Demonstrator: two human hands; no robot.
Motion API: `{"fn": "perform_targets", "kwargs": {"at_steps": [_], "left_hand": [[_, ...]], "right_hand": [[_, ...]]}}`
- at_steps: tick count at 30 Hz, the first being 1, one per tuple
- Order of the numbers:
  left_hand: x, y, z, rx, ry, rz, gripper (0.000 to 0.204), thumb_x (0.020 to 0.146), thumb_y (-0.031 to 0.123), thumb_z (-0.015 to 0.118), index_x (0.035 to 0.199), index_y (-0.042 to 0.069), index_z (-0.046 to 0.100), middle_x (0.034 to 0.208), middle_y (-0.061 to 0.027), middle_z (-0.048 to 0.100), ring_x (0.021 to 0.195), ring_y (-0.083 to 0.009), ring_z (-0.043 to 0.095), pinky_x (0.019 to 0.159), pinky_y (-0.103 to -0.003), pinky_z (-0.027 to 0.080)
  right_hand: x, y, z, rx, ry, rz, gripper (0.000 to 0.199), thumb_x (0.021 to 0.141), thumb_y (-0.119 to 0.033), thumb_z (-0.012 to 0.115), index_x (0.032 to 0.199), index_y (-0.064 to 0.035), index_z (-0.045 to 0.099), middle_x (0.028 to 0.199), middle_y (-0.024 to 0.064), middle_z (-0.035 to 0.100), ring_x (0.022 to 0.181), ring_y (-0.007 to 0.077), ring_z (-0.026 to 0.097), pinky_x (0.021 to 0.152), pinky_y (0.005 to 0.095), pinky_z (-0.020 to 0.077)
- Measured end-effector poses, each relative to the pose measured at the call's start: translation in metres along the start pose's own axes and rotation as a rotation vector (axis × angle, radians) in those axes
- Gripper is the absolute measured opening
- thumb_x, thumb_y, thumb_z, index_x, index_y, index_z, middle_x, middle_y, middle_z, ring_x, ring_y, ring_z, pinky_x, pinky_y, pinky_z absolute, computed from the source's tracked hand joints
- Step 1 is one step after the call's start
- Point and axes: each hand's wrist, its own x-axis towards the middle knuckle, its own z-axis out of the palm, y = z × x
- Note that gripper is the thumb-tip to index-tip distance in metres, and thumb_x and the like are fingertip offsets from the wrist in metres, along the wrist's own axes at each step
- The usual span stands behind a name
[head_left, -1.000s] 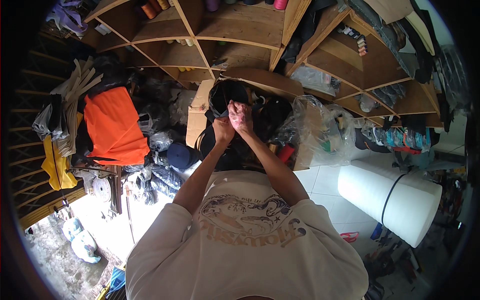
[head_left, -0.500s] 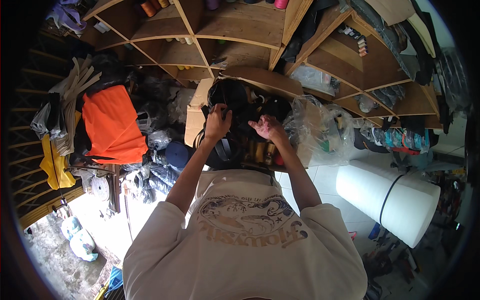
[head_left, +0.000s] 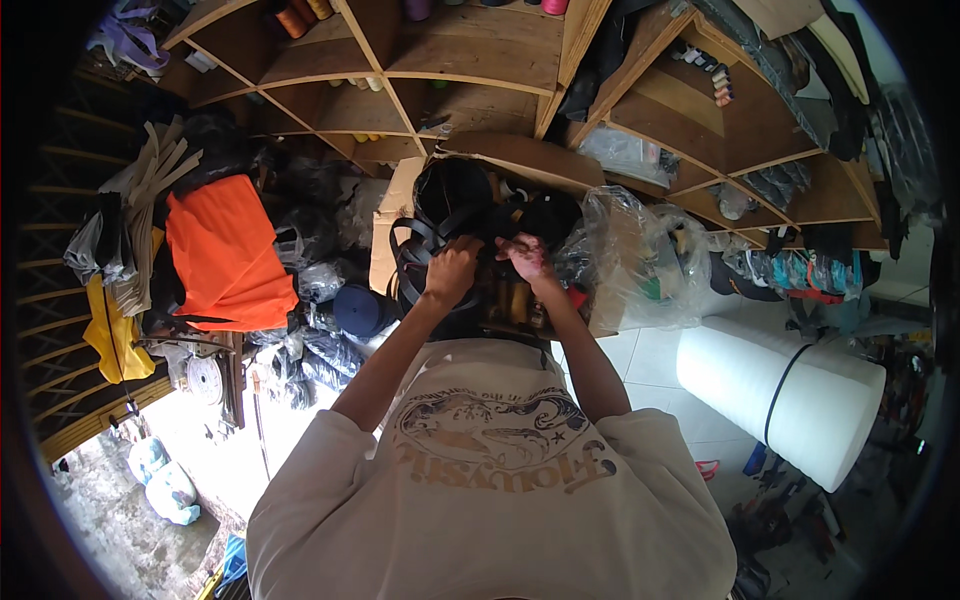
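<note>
Over an opened cardboard box [head_left: 391, 205], my hands are close together among black goods. My left hand [head_left: 455, 268] is closed around a black webbing strap [head_left: 408, 252], whose loops hang out to its left. Just right of it, my right hand [head_left: 526, 258] has its fingers curled in toward the left hand; whatever they pinch is lost against the dark material. Rolled black material [head_left: 450, 187] lies in the box beyond my hands. Nearer to me, yellowish thread spools [head_left: 519, 300] stand in it.
Clear plastic wrap [head_left: 640, 260] bulges at the box's right side. Wooden shelves [head_left: 470, 95] with thread cones rise behind. An orange cloth [head_left: 228, 250] and a dark blue roll [head_left: 358, 310] lie left. A large white foam roll [head_left: 780, 400] rests on the floor at right.
My left hand has moved right and nearer to me, pulling black strap loops into view. My right hand has shifted slightly left, and its spread fingers have curled in.
</note>
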Motion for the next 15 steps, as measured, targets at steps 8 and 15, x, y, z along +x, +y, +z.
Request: {"fn": "perform_targets", "kwargs": {"at_steps": [8,15], "left_hand": [[-0.004,-0.006,0.009,-0.129,-0.017,-0.011,0.012,0.079,0.008,0.063,0.091,0.009,0.060,0.092,-0.0084,0.058,0.086,-0.0295,0.064,0.069,-0.040,0.054],[-0.015,-0.013,0.001,-0.274,0.045,0.072,0.010,0.082,0.003,0.060,0.091,0.006,0.059,0.091,-0.0105,0.056,0.088,-0.0328,0.061,0.071,-0.041,0.052]], "right_hand": [[-0.005,0.011,0.008,0.125,0.052,-0.121,0.022,0.087,-0.013,0.063,0.075,-0.0023,0.049,0.077,0.0120,0.064,0.060,0.0151,0.066,0.049,0.0294,0.0521],[-0.009,0.016,0.022,-0.691,0.440,-0.359,0.025,0.092,-0.021,0.057,0.083,0.0012,0.049,0.071,0.0154,0.058,0.071,0.0306,0.066,0.055,0.0379,0.0500]]}}
